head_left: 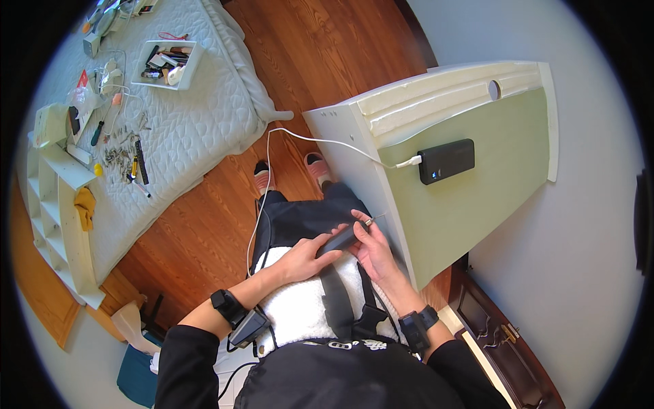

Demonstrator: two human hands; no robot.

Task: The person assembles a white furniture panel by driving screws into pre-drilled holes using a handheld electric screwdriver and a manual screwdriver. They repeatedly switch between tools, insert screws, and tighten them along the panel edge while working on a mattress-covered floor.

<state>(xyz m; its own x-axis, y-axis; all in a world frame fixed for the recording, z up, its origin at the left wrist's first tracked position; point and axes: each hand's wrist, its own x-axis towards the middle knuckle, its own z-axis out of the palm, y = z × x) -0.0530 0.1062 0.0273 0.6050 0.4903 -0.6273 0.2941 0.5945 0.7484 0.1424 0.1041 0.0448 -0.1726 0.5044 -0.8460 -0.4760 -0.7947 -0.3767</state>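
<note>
Item: dark electric screwdriver [338, 238] held at centre frame, left hand [303, 255] wrapped around its body, right hand [373, 251] pinching the bit at its tip, apparently bit-fitting, next needing firm seating; pale furniture panel [470, 184] at three o'clock carries a black power bank [446, 161].

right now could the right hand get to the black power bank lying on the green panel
Probably yes. The right hand sits by the green panel's near edge, and bare panel lies between it and the black power bank; however, it is holding a dark tool.
</note>
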